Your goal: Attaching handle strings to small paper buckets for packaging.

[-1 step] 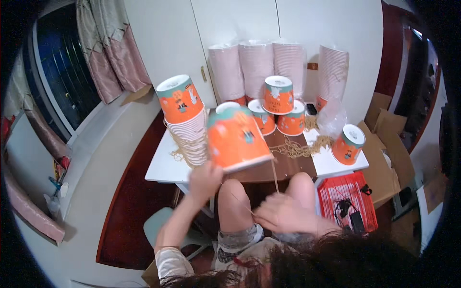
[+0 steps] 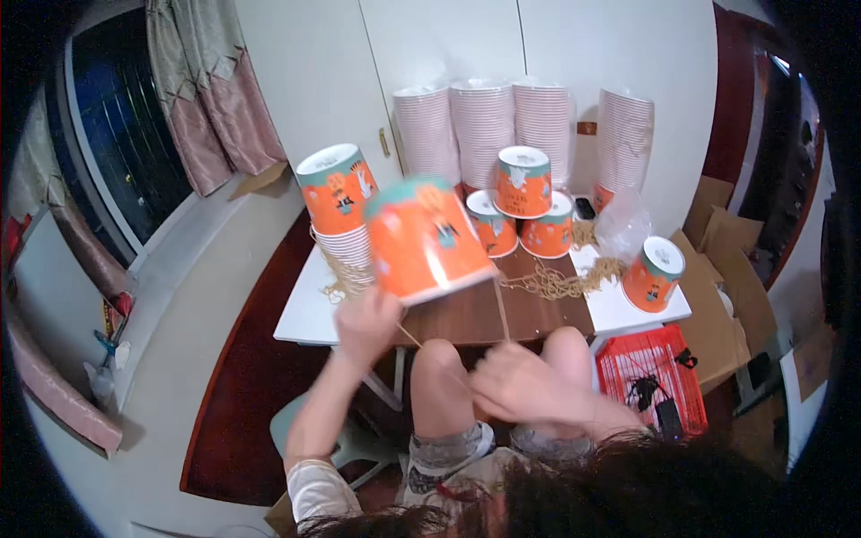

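An orange paper bucket [image 2: 430,247] with a teal band and printed figures is tilted bottom-up in the air above the table's front edge. Its lower left rim is gripped by my left hand [image 2: 368,325], which is closed on it. A thin tan cord [image 2: 503,309] runs taut from the bucket's right rim down to my closed right hand [image 2: 513,384], and another stretch slants down from the rim's left side. My right hand is over my lap, fingers curled round the cord and somewhat blurred. To the left stands an inverted bucket stack [image 2: 339,197] with cords hanging from it.
Three inverted buckets [image 2: 523,184] form a small pyramid on the brown table [image 2: 538,314]. Tangled cords [image 2: 552,280] lie before them. Tall wrapped bucket stacks [image 2: 484,134] stand behind. A single bucket [image 2: 653,276] is at the right, above a red basket [image 2: 650,377] and beside a cardboard box [image 2: 731,332].
The bucket and my left hand have shifted a little left. My right hand has risen slightly, with the cord still in it.
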`<action>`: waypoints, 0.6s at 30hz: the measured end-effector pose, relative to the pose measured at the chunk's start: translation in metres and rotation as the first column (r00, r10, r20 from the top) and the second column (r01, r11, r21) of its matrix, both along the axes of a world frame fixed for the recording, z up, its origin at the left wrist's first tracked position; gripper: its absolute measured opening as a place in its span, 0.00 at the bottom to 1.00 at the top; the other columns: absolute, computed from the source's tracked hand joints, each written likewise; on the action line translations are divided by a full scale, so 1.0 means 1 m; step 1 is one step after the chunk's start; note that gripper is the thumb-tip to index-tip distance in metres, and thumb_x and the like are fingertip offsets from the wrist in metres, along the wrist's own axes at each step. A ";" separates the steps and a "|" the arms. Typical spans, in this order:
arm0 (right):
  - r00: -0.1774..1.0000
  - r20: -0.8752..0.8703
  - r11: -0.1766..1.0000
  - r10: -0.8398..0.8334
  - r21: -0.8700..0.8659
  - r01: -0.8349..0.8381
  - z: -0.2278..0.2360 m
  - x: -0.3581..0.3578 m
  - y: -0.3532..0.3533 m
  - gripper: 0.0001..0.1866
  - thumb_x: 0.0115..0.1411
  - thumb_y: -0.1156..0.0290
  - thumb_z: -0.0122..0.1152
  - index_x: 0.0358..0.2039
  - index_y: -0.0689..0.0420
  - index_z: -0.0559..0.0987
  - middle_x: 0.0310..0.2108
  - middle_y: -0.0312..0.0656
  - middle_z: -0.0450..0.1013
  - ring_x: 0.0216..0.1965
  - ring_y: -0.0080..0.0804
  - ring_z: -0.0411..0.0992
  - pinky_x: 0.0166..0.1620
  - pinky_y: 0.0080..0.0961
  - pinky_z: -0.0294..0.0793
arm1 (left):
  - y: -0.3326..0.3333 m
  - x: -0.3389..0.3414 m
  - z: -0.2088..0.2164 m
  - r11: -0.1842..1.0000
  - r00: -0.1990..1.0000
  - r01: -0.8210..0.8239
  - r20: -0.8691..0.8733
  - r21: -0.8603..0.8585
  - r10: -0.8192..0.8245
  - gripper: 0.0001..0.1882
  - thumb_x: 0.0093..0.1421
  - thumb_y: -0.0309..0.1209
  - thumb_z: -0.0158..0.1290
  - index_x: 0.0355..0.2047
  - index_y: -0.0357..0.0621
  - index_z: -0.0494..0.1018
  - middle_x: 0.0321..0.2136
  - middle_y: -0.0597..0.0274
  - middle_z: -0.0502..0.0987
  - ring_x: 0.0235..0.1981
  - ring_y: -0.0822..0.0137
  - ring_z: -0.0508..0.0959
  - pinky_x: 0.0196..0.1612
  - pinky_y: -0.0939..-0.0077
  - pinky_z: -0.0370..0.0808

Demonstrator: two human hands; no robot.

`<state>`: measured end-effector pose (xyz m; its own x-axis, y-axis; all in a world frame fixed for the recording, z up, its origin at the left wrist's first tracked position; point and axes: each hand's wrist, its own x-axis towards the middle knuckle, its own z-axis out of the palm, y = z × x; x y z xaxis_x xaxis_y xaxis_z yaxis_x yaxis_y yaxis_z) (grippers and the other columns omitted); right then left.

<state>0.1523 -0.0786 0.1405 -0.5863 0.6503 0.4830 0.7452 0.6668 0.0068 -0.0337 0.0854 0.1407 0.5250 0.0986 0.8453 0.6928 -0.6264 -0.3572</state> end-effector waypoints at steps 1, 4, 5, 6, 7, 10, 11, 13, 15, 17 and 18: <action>0.995 -0.069 0.995 0.072 0.069 -0.067 0.008 0.000 0.030 0.06 0.44 0.70 0.54 0.22 0.57 0.69 0.20 0.40 0.63 0.25 0.36 0.64 0.32 0.30 0.62 | 0.015 -0.005 0.035 0.985 0.988 0.125 0.074 0.115 -0.134 0.08 0.40 0.27 0.50 0.15 0.47 0.60 0.15 0.63 0.61 0.12 0.64 0.65 0.12 0.71 0.61; 0.991 -0.108 0.907 0.083 0.420 -0.031 0.037 -0.031 0.119 0.09 0.42 0.71 0.55 0.25 0.58 0.69 0.22 0.41 0.63 0.28 0.37 0.64 0.34 0.30 0.63 | 0.080 -0.043 0.091 0.929 0.988 -0.126 0.134 0.349 0.083 0.08 0.41 0.25 0.49 0.15 0.47 0.59 0.17 0.63 0.62 0.13 0.66 0.66 0.13 0.73 0.63; 0.996 -0.084 0.866 0.033 0.501 0.014 0.045 -0.034 0.146 0.07 0.42 0.71 0.53 0.23 0.57 0.69 0.22 0.40 0.64 0.29 0.36 0.65 0.35 0.29 0.63 | 0.098 -0.042 0.111 0.921 0.986 -0.146 0.134 0.362 0.104 0.07 0.41 0.25 0.48 0.16 0.47 0.59 0.18 0.64 0.63 0.13 0.67 0.67 0.13 0.73 0.63; 0.997 -0.067 0.818 -0.023 0.572 0.057 0.049 -0.035 0.175 0.05 0.42 0.71 0.51 0.22 0.57 0.69 0.22 0.39 0.65 0.30 0.34 0.66 0.36 0.28 0.63 | 0.118 -0.037 0.125 0.905 0.987 -0.140 0.132 0.402 0.094 0.07 0.41 0.25 0.48 0.16 0.47 0.60 0.18 0.64 0.62 0.14 0.67 0.67 0.14 0.73 0.64; 0.996 -0.054 0.815 -0.069 0.573 0.087 0.052 -0.037 0.199 0.05 0.42 0.71 0.50 0.22 0.57 0.70 0.22 0.39 0.66 0.31 0.34 0.66 0.36 0.28 0.63 | 0.134 -0.034 0.138 0.885 0.987 -0.143 0.132 0.443 0.094 0.07 0.41 0.25 0.48 0.16 0.47 0.60 0.18 0.64 0.62 0.14 0.67 0.68 0.14 0.74 0.64; 0.994 -0.062 0.745 -0.090 0.658 0.108 0.056 -0.053 0.254 0.04 0.43 0.71 0.49 0.21 0.56 0.70 0.22 0.38 0.68 0.30 0.32 0.67 0.35 0.28 0.63 | 0.178 -0.042 0.149 0.868 0.971 -0.236 0.133 0.437 0.197 0.07 0.41 0.27 0.48 0.16 0.47 0.60 0.18 0.64 0.63 0.15 0.67 0.69 0.16 0.74 0.66; 0.992 -0.067 0.773 -0.106 0.622 0.124 0.053 -0.059 0.270 0.05 0.43 0.71 0.49 0.22 0.57 0.70 0.23 0.38 0.67 0.29 0.33 0.67 0.35 0.28 0.64 | 0.195 -0.046 0.147 0.864 0.958 -0.288 0.130 0.413 0.257 0.06 0.41 0.28 0.48 0.16 0.47 0.61 0.18 0.64 0.63 0.15 0.68 0.69 0.16 0.74 0.67; 0.988 -0.070 0.799 -0.135 0.582 0.150 0.048 -0.057 0.288 0.06 0.44 0.71 0.49 0.24 0.57 0.70 0.23 0.39 0.67 0.28 0.34 0.67 0.34 0.29 0.64 | 0.216 -0.042 0.141 0.863 0.965 -0.261 0.130 0.431 0.227 0.06 0.43 0.27 0.47 0.15 0.48 0.60 0.17 0.63 0.63 0.14 0.65 0.70 0.14 0.73 0.66; 0.986 -0.076 0.828 -0.151 0.534 0.168 0.037 -0.054 0.300 0.06 0.45 0.71 0.49 0.25 0.57 0.70 0.23 0.39 0.67 0.28 0.34 0.67 0.34 0.29 0.64 | 0.233 -0.041 0.127 0.878 0.952 -0.306 0.103 0.369 0.288 0.07 0.41 0.28 0.48 0.15 0.48 0.60 0.19 0.64 0.64 0.16 0.68 0.70 0.17 0.75 0.68; 0.984 -0.097 0.892 -0.148 0.417 0.175 0.026 -0.060 0.302 0.08 0.45 0.70 0.50 0.26 0.58 0.70 0.23 0.40 0.67 0.29 0.36 0.68 0.35 0.30 0.64 | 0.248 -0.054 0.109 0.876 0.953 -0.304 0.129 0.375 0.275 0.06 0.41 0.28 0.49 0.17 0.48 0.61 0.20 0.64 0.64 0.17 0.68 0.71 0.17 0.73 0.68; 0.984 -0.100 0.892 -0.149 0.415 0.177 0.020 -0.062 0.300 0.08 0.45 0.70 0.50 0.26 0.58 0.70 0.23 0.40 0.67 0.29 0.36 0.68 0.35 0.30 0.64 | 0.255 -0.062 0.099 0.899 0.952 -0.305 0.123 0.314 0.280 0.06 0.42 0.28 0.49 0.19 0.48 0.62 0.21 0.63 0.65 0.18 0.66 0.71 0.18 0.72 0.68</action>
<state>0.0905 0.2219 0.1602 -0.4483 0.4617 0.7654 0.8516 0.4809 0.2086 -0.0954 0.3405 0.2399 0.4508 -0.0492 0.8913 0.8586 -0.2491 -0.4481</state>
